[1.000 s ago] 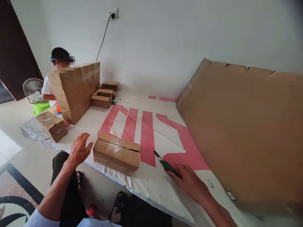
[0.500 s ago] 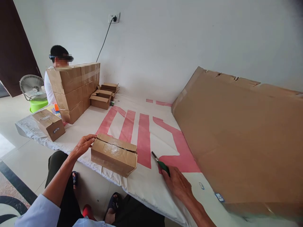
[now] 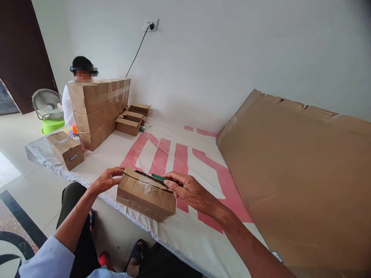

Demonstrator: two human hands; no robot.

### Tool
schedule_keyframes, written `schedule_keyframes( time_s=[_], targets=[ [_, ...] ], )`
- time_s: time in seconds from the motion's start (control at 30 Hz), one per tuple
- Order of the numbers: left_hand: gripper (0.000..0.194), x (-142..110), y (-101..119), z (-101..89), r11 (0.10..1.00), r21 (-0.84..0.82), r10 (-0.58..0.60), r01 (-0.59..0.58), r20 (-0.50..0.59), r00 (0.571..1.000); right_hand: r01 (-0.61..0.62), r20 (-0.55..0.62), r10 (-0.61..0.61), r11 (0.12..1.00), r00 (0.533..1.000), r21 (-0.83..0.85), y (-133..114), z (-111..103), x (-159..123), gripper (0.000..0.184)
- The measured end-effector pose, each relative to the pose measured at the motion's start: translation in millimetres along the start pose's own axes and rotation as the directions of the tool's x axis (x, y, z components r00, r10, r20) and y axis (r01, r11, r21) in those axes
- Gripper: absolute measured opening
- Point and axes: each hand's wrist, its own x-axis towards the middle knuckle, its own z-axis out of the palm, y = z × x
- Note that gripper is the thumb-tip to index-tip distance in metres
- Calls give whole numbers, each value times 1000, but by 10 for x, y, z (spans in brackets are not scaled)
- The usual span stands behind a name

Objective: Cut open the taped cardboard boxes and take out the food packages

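A closed cardboard box (image 3: pixel 145 195) with a slit along its top seam stands near the front edge of the cloth-covered table (image 3: pixel 110 152). My left hand (image 3: pixel 107 180) steadies its left end, fingers on the top corner and thumb against the side. Wrapped around a green-handled utility knife (image 3: pixel 158 177), my right hand (image 3: pixel 185 189) is over the right part of the box top. The narrow dark blade points left and lies along the seam. Whether its tip is inside the slit, I cannot tell.
Another cardboard box (image 3: pixel 65 150) sits at the left edge. Stacked cartons (image 3: pixel 92 114) stand behind it, beside open boxes (image 3: pixel 129 122). A large cardboard sheet (image 3: pixel 295 170) leans at the right. A person (image 3: pixel 67 102) sits behind the stack, near a fan (image 3: pixel 48 105).
My right hand has moved left and up with the utility knife, from the tablecloth onto the box top. My left hand stays at the box's left end. The view has shifted slightly.
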Motion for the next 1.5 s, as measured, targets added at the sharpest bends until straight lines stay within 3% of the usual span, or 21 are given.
schedule_keyframes(
  time_s=[0.3, 0.47, 0.77, 0.93, 1.07, 1.17, 1.27, 1.37, 1.5],
  targets=[
    [38, -7, 94, 37, 998, 32, 48, -49, 21, 999, 99, 141, -77, 983, 987, -154, -169, 34, 280, 44],
    [39, 1, 72, 54, 999, -5, 47, -47, 30, 998, 79, 146, -44, 966, 988, -246, -215, 29, 304, 43],
    [46, 12, 74, 43, 999, -40, -4, 6, 61, 998, 147, 140, -93, 882, 986, -448, -288, 49, 448, 33],
    [48, 31, 57, 29, 999, -22, -26, 26, 29, 999, 153, 144, -87, 819, 986, -554, -214, -113, 378, 39],
    [53, 34, 50, 21, 998, -15, -60, 60, 29, 998, 89, 113, -31, 826, 993, -556, -64, -404, 83, 41],
    [56, 47, 41, 8, 997, -1, -77, 77, 39, 996, -48, 51, 77, 906, 996, -420, 154, -642, -241, 37],
    [55, 69, 28, -14, 999, 24, -47, 45, 60, 997, -190, -186, 148, 955, 971, -229, 605, -684, -545, 47],
    [59, 78, 25, -60, 997, 71, -14, 6, 117, 993, -257, -492, 173, 960, 853, -109, 1281, -397, -755, 54],
    [100, 70, 40, -137, 976, 220, -50, 3, 206, 977, -442, -624, 231, 873, 747, -206, 2131, 194, -949, 45]
  ],
)
